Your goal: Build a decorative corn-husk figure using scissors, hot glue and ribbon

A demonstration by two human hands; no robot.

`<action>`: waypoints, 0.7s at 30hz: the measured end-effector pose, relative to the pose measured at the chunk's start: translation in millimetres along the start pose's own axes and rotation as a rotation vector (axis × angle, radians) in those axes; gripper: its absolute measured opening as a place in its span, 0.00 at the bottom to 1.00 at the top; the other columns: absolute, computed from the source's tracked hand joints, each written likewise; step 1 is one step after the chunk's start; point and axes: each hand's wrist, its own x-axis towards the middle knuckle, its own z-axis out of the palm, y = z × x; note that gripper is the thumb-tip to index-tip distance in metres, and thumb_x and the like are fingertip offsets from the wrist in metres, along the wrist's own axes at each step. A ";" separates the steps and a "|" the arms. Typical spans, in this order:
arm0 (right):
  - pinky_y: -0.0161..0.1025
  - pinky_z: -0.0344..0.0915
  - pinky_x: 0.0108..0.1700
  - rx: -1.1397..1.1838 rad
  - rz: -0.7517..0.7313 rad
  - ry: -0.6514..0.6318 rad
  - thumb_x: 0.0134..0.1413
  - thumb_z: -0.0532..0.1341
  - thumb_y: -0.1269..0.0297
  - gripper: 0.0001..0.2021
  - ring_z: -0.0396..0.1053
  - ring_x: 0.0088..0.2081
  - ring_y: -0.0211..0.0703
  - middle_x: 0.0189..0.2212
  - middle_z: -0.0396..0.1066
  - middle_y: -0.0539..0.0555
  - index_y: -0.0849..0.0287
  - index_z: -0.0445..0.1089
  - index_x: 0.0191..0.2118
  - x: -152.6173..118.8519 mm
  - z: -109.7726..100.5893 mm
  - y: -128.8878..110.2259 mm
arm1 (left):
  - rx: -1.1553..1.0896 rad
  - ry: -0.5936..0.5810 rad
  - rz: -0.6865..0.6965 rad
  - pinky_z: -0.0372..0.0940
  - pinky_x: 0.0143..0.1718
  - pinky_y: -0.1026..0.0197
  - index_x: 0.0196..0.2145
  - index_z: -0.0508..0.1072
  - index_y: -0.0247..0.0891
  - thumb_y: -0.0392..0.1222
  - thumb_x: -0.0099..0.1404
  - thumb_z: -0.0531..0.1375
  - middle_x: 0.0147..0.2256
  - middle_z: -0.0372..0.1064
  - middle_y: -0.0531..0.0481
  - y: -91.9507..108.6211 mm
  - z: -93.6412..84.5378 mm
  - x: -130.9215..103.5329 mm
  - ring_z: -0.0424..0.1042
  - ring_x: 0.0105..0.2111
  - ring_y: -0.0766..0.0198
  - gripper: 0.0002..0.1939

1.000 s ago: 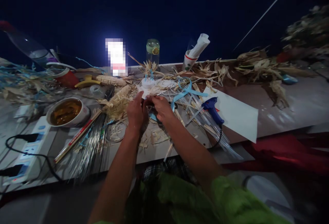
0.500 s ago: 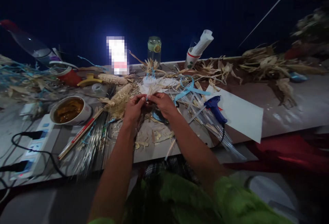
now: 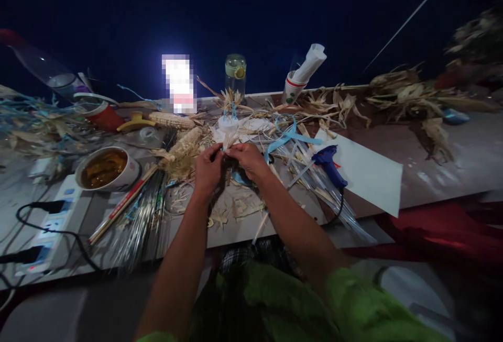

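Above the table's middle, my left hand (image 3: 208, 166) and my right hand (image 3: 249, 160) meet at the fingertips. Both are closed in a pinch on a small bundle of pale corn husk (image 3: 230, 140), which fans upward from between them. A speck of blue shows at its base, too small to name. Just behind stands a white cup (image 3: 228, 124) with husk pieces and blue ties rising from it. Below my hands a dark blue round thing (image 3: 240, 176) is partly hidden. Husk scraps (image 3: 245, 207) lie on the tabletop near my wrists.
A blue glue gun (image 3: 331, 166) lies right, by clear sticks and a white sheet (image 3: 373, 179). Left are corn cobs (image 3: 184, 145), a bowl of brown liquid (image 3: 105, 169), thin wires (image 3: 147, 216) and a power strip (image 3: 58, 227). A jar (image 3: 235, 75) stands behind.
My left hand has shifted slightly right and its wrist has turned a little. Both hands stay pinched on the husk bundle, which stands a bit more upright.
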 end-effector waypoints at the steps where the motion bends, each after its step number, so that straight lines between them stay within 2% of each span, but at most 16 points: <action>1: 0.33 0.56 0.29 0.008 0.019 0.017 0.33 0.62 0.63 0.07 0.59 0.21 0.31 0.16 0.64 0.45 0.62 0.66 0.18 0.2 0.9 0.7 | 0.066 0.030 0.050 0.62 0.41 0.58 0.39 0.74 0.33 0.38 0.54 0.58 0.36 0.72 0.45 -1.8 -0.1 0.2 0.69 0.36 0.61 0.14; 5: 0.32 0.56 0.27 -0.002 0.010 0.068 0.35 0.61 0.62 0.08 0.58 0.20 0.31 0.16 0.63 0.45 0.61 0.65 0.21 -0.7 4.8 3.1 | 0.248 0.124 0.210 0.61 0.42 0.57 0.38 0.74 0.34 0.36 0.55 0.56 0.34 0.71 0.46 -2.3 -1.7 -0.9 0.68 0.36 0.62 0.13; 8: 0.31 0.55 0.26 -0.010 -0.036 0.044 0.34 0.63 0.61 0.09 0.57 0.20 0.29 0.16 0.61 0.43 0.60 0.66 0.23 -4.7 7.2 -0.4 | 0.236 0.163 0.217 0.61 0.41 0.58 0.38 0.74 0.34 0.36 0.54 0.57 0.32 0.70 0.47 3.6 -2.1 -3.2 0.67 0.34 0.63 0.12; 11: 0.31 0.57 0.26 0.166 0.066 -0.021 0.35 0.65 0.60 0.11 0.59 0.20 0.29 0.18 0.62 0.44 0.60 0.65 0.24 -9.2 7.2 -11.2 | 0.007 0.151 0.087 0.62 0.37 0.61 0.39 0.72 0.35 0.39 0.54 0.59 0.32 0.70 0.49 7.7 -0.5 -3.9 0.67 0.32 0.65 0.14; 14: 0.32 0.59 0.25 0.346 0.252 -0.109 0.42 0.61 0.53 0.14 0.60 0.19 0.31 0.19 0.66 0.47 0.60 0.64 0.26 -10.2 3.7 -21.6 | -0.313 0.090 -0.043 0.63 0.35 0.63 0.39 0.72 0.35 0.41 0.52 0.61 0.31 0.70 0.50 7.0 2.1 -2.1 0.69 0.30 0.67 0.15; 17: 0.31 0.57 0.22 0.380 0.318 -0.181 0.46 0.59 0.54 0.13 0.57 0.17 0.29 0.17 0.65 0.47 0.60 0.63 0.26 -7.6 -2.3 -24.8 | -0.559 0.040 -0.137 0.64 0.33 0.63 0.37 0.72 0.36 0.41 0.49 0.64 0.30 0.71 0.52 7.1 2.4 -0.8 0.69 0.27 0.69 0.16; 21: 0.29 0.47 0.18 0.331 0.342 -0.296 0.43 0.63 0.59 0.11 0.47 0.14 0.26 0.13 0.59 0.43 0.61 0.62 0.24 -6.4 -10.8 -24.8 | -0.744 -0.087 -0.280 0.63 0.29 0.66 0.34 0.72 0.38 0.37 0.44 0.66 0.22 0.67 0.56 16.9 -3.6 -3.5 0.65 0.21 0.73 0.16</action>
